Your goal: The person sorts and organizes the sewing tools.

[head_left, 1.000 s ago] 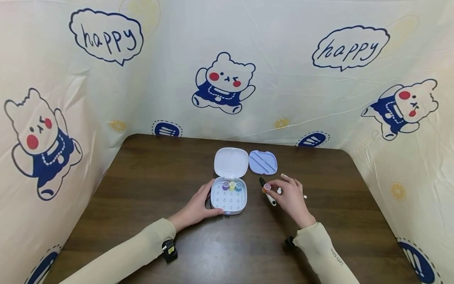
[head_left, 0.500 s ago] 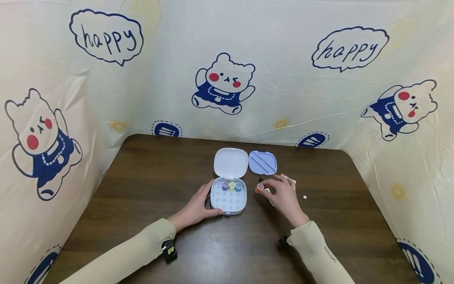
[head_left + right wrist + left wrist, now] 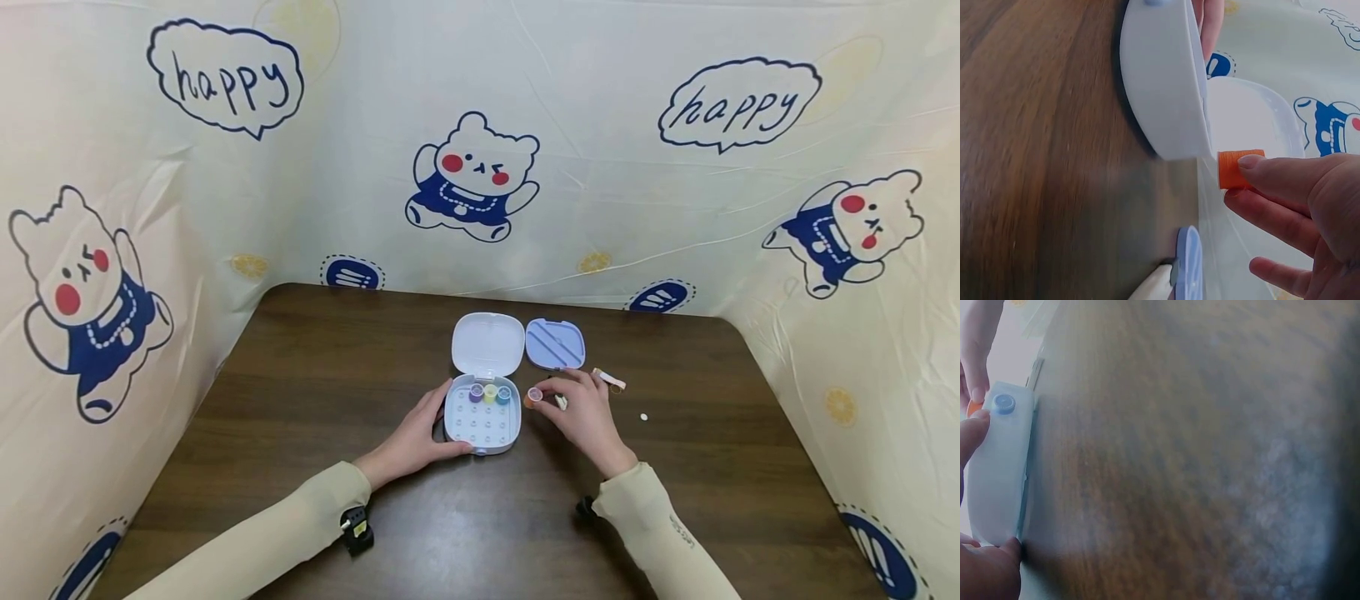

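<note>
Orange spool [image 3: 1238, 169] pinched in right hand [image 3: 585, 417]

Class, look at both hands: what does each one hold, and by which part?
The right hand pinches an orange thread spool by its side. The left hand grips the open white box by its left edge and front corner.
</note>
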The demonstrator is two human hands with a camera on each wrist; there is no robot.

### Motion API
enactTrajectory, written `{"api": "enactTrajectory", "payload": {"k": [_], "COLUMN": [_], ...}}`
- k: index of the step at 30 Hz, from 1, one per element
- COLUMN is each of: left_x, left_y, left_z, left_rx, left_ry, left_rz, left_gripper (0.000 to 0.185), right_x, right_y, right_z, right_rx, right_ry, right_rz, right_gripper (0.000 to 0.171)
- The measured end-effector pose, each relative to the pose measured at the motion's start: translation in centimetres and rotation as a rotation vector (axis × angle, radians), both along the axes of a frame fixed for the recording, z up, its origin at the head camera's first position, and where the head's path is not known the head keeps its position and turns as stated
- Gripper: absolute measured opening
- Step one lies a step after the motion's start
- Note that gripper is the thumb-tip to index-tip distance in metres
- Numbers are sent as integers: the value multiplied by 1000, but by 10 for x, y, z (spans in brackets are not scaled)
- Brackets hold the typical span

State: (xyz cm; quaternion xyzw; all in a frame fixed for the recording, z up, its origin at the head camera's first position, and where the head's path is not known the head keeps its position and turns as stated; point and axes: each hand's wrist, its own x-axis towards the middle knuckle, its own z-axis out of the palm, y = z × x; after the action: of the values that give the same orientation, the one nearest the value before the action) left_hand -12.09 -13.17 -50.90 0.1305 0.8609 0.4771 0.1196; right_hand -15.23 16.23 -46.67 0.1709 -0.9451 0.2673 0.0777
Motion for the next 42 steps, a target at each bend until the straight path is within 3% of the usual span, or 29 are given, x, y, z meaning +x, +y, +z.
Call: {"api": "enactTrajectory", "payload": {"k": [23,42], "left_x": [-1,-1], "left_y": [0,-2], "left_z": [-3,-3], "left_rx": [13,17], "left_ry": [2,26], "left_rz": [1,-13], "left_gripper": [115,115], "right_x": [-4,-7], "right_y": [-40,-71], "right_z": [11,17], "right_rx": [29,111], "right_ry": [-70,-36], "right_rz": [15,40], "right_gripper": [19,17]}}
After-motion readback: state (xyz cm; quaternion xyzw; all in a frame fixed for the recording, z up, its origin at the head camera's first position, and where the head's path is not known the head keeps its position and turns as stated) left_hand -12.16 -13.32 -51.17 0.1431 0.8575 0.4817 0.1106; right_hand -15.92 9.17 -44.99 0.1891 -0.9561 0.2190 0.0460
